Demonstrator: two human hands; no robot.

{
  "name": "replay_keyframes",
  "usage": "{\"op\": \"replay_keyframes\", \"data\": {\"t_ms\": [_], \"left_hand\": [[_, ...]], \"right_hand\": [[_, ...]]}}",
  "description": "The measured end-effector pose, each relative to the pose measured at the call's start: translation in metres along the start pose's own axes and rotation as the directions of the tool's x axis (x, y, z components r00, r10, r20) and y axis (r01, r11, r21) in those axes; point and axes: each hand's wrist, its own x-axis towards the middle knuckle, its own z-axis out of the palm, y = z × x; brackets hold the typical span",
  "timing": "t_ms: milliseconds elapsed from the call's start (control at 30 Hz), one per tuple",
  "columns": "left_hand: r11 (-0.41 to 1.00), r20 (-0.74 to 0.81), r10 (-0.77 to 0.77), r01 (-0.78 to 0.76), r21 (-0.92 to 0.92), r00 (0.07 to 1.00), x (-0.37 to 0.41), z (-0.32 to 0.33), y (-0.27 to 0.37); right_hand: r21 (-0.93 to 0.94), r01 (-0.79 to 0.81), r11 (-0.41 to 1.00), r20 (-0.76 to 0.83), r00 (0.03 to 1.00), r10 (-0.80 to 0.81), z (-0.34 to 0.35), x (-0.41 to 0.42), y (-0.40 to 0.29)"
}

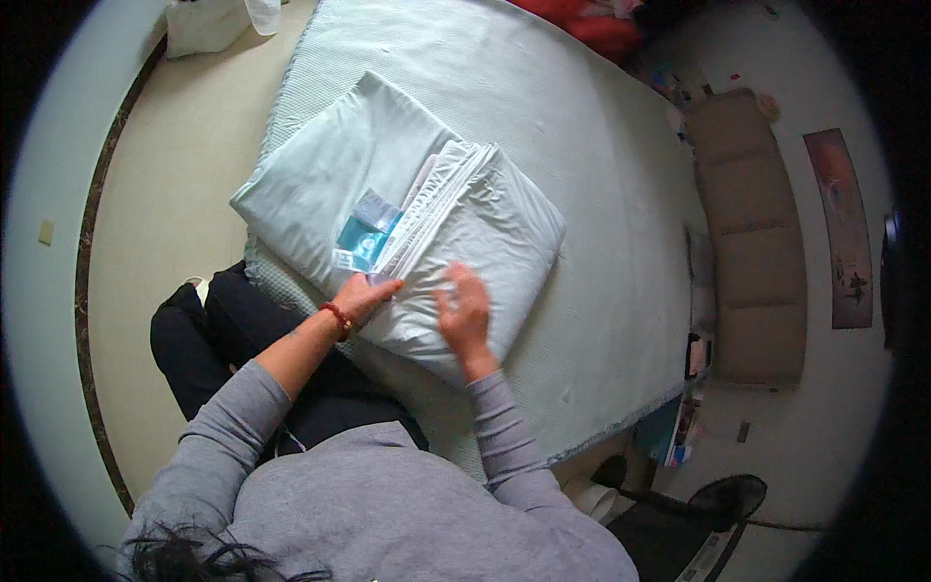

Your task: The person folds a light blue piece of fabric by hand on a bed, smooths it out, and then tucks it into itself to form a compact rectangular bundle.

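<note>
A folded pale green fabric item (pixel 327 167) lies flat on a bed (pixel 611 240) with a textured pale cover. Its right part is a folded section (pixel 502 233) with gathered edges stacked along its left side. A blue and white printed packet or label (pixel 369 233) lies beside those edges. My left hand (pixel 364 295), with a red bead bracelet, rests at the lower end of the gathered edges, thumb pointing right; whether it grips the fabric is hard to tell. My right hand (pixel 463 309), slightly blurred, is over the folded section with its fingers apart and nothing held.
My dark-trousered legs (pixel 240 320) are at the bed's lower left edge. A white bag (pixel 207 29) stands on the floor at the top left. Red fabric (pixel 596 25) lies at the bed's top edge. A brown padded headboard or sofa (pixel 753 247) is beyond the bed's right side.
</note>
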Motion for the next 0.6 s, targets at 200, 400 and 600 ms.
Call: {"op": "replay_keyframes", "data": {"t_ms": [200,400,600], "left_hand": [[0.909,-0.067,0.024,0.006,0.417,0.997,-0.016,0.013,0.018],[0.891,-0.077,0.006,0.030,0.454,0.997,-0.012,0.008,0.001],[0.883,-0.026,-0.015,0.025,0.468,1.000,-0.015,0.011,0.005]], "right_hand": [[-0.372,-0.327,0.869,-0.030,0.940,0.341,-0.033,0.083,0.151],[-0.532,-0.394,0.750,0.296,0.743,0.601,0.035,0.128,0.127],[-0.422,-0.321,0.848,0.323,0.821,0.471,0.053,0.152,0.124]]}}
